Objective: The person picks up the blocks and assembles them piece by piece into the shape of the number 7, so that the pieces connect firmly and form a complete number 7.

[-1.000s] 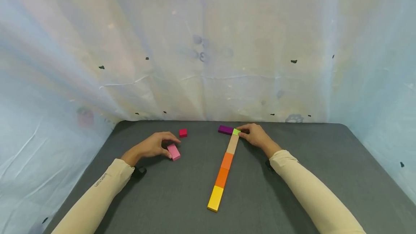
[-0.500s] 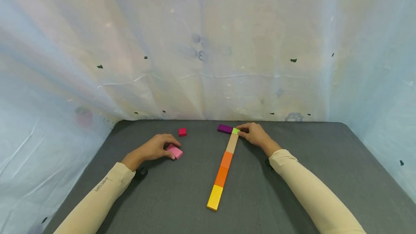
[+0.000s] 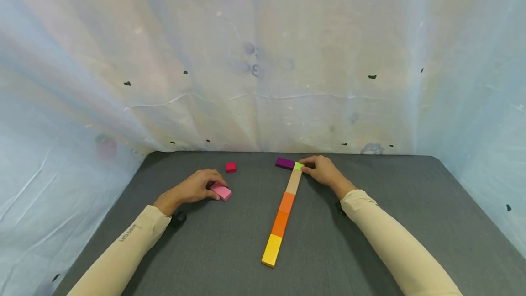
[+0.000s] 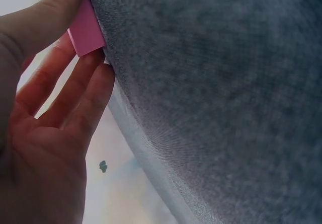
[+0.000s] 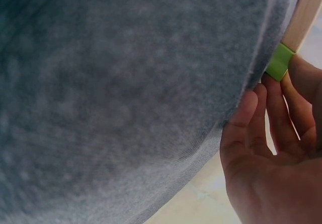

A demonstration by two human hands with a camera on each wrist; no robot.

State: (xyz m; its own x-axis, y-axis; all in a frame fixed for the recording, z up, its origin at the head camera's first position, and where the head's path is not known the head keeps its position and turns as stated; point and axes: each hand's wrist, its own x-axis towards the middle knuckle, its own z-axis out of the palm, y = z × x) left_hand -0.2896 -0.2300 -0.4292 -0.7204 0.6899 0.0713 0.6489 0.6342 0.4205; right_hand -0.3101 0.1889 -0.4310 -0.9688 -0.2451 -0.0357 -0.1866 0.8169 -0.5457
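My left hand (image 3: 197, 185) pinches a pink block (image 3: 222, 192) between thumb and fingers on the left part of the table. In the left wrist view the thumb lies along one side of the pink block (image 4: 86, 31), with fingers on the other. At the far end of a row of blocks, my right hand (image 3: 322, 170) has thumb and fingertips on a small lime green block (image 3: 298, 166). The right wrist view has the green block (image 5: 279, 62) between thumb and fingers, touching a bare wooden block (image 5: 305, 15).
Toward me from the green block run the wooden block (image 3: 293, 182), two orange blocks (image 3: 283, 211) and a yellow block (image 3: 272, 250). A purple block (image 3: 285, 163) adjoins its left. A red block (image 3: 231, 166) lies beyond my left hand. A curtain (image 3: 263, 58) hangs behind the table.
My left hand has closed further round the pink block and turned it, so its near end now points more to the right. The right hand and the row have stayed in place.
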